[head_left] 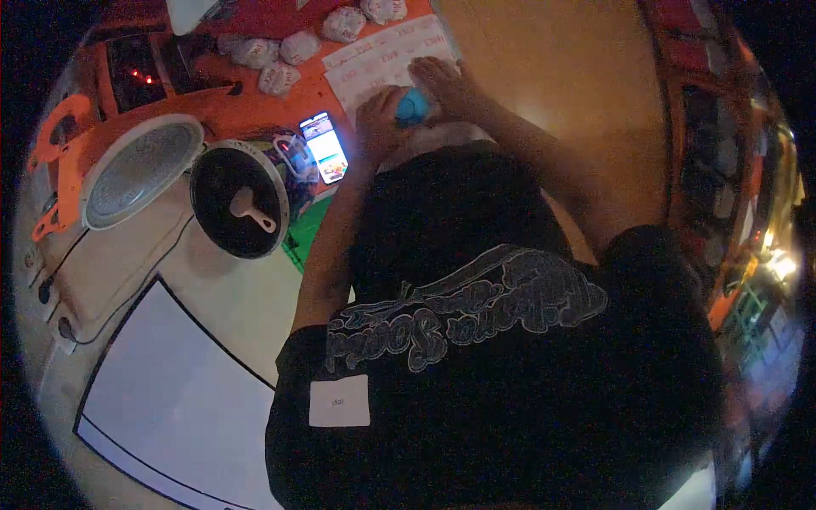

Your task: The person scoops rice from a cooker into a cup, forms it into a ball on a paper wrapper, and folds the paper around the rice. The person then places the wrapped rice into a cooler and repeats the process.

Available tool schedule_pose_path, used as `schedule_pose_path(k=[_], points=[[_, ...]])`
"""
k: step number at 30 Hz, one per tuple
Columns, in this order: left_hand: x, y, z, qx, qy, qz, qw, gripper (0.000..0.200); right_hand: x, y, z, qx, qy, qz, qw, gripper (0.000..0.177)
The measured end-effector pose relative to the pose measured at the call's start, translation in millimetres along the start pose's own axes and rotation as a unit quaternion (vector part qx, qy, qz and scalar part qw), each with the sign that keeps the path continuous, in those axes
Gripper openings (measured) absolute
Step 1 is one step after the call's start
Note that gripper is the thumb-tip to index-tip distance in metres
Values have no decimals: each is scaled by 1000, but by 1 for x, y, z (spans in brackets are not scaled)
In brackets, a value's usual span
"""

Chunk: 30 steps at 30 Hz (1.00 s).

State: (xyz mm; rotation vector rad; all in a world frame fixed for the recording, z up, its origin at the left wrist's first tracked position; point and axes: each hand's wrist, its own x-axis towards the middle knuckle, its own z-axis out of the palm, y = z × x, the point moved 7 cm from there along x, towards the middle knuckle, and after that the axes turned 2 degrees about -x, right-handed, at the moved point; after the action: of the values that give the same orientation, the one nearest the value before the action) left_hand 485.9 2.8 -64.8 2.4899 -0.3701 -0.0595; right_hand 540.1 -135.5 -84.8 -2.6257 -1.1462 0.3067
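My left hand (pixel 378 119) is curled against the left side of a small blue rounded object (pixel 413 106), whose exact kind I cannot make out. To its upper right, my right hand (pixel 442 87) lies with fingers stretched over printed white wrapping paper (pixel 368 68), its palm side close to the blue object. The paper bears red lettering that seems to read "RICE". Something white, partly hidden by my forearms and shirt, lies just below the blue object. A lit phone (pixel 324 146) rests left of my left wrist.
Several paper-wrapped bundles (pixel 299 47) sit on the orange-red surface (pixel 225 109). A dark-lined pot (pixel 212 170) holds a pale serving paddle (pixel 252 210); its round lid (pixel 143 170) is beside it. A cable (pixel 127 302) crosses the floor near a large white panel (pixel 178 399).
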Motion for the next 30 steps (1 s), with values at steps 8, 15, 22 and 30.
schedule_pose_path(k=[8,15,22,30], points=[[0,11,-14,12,11,12,1000,72,-1,-1,4,8,25,12,1000,115],[-19,-26,-99,-325,407,-188,833,92,-29,4,-24,48,22,13,999,72],[-19,-141,-147,63,444,-342,826,91,-61,18,30,54,91,-127,986,42],[-20,22,-89,-36,58,-125,990,58,-30,17,14,38,-69,-19,997,30]])
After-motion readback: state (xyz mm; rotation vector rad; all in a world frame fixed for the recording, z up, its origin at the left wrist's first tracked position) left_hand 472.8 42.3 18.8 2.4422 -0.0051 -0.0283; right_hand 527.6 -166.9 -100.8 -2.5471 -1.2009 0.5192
